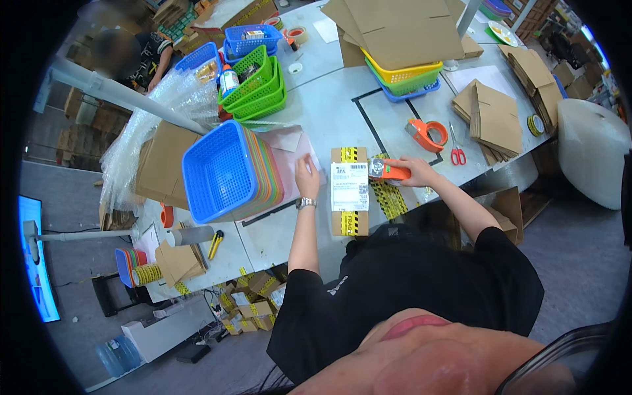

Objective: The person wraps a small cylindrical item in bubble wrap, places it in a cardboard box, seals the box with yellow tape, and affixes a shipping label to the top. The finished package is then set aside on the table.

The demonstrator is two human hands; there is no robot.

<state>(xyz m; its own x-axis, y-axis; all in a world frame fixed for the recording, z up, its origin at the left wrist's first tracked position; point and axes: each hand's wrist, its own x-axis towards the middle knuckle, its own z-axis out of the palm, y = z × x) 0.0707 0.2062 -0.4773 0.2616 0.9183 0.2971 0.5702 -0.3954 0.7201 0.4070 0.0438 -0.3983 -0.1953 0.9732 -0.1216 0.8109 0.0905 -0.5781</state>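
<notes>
A cardboard box (336, 223) lies on the table in front of me, with yellow-black warning tape over both end parts and a white printed label (349, 186) between them. My right hand (414, 172) grips an orange tape dispenser (395, 170) just right of the box, its metal head close to the box's side. Strips of yellow-black tape (390, 200) lie at the table edge below it. To the left of the box, my left hand (307, 173) is raised with fingers apart, holding nothing. A second orange dispenser (427, 136) and red-handled scissors (458, 155) lie farther right.
Stacked plastic baskets (219, 173) stand left of my left hand. Green baskets (254, 89) and bubble wrap (143, 123) are beyond them. Flat cardboard (410, 32) rests on more baskets at the back; folded cartons (496, 118) lie right. A metal pole (128, 98) crosses the left side. Another person (160, 61) is at upper left.
</notes>
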